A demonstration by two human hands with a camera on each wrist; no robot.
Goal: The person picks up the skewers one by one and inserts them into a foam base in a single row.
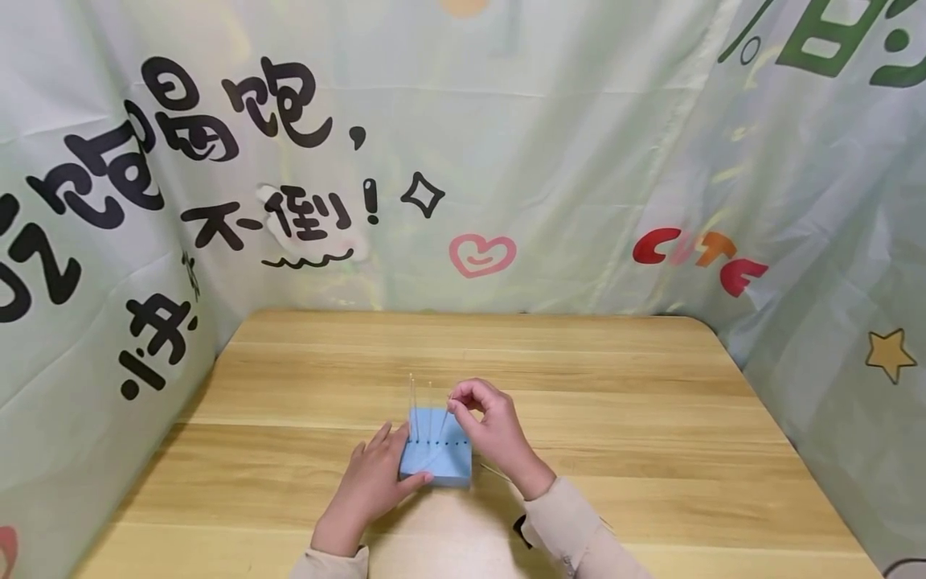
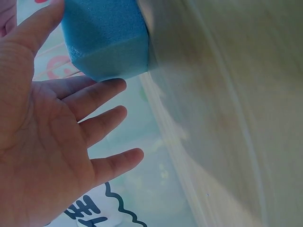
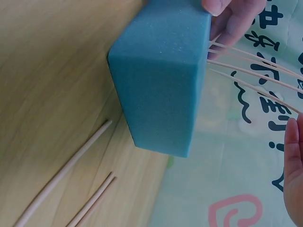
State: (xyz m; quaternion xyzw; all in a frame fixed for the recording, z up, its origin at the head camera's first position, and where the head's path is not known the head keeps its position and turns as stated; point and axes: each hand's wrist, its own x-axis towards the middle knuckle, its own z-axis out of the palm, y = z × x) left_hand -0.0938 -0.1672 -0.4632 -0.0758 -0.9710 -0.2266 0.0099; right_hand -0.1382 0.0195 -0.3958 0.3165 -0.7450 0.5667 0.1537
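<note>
Three thin sticks [image 3: 251,73] stand in the blue block [image 1: 444,454], over toward its L side. Block sits on the wooden surface [image 1: 615,386], betw. the two hands, w/ a row of dark dots [image 1: 446,443] running across its top. R hand [image 1: 499,422] pinches a fourth stick [image 3: 258,90] near its upper end, thumb + index together; that one leans a bit to the R, its lower tip at or v. close to the dotted row (can't tell if it's actually in the block or just touching). L hand [image 1: 372,474] is at the block's L side, fingers spread & mostly straight: thumb at the front, a couple of fingers against the side, the others off it per the L wrist cam. On the surface R of the block, per the R wrist cam, lie a loose stick [image 3: 66,172] and, just beside it, a pair of sticks [image 3: 89,201] close together. Beige sleeves [image 1: 567,523] on both arms; small dark item [image 1: 521,531] by the R one, too unclear to name. Behind the surface hangs a pale printed curtain [image 1: 564,161] w/ black characters, a pink heart & "CUTE" in coloured letters.
</note>
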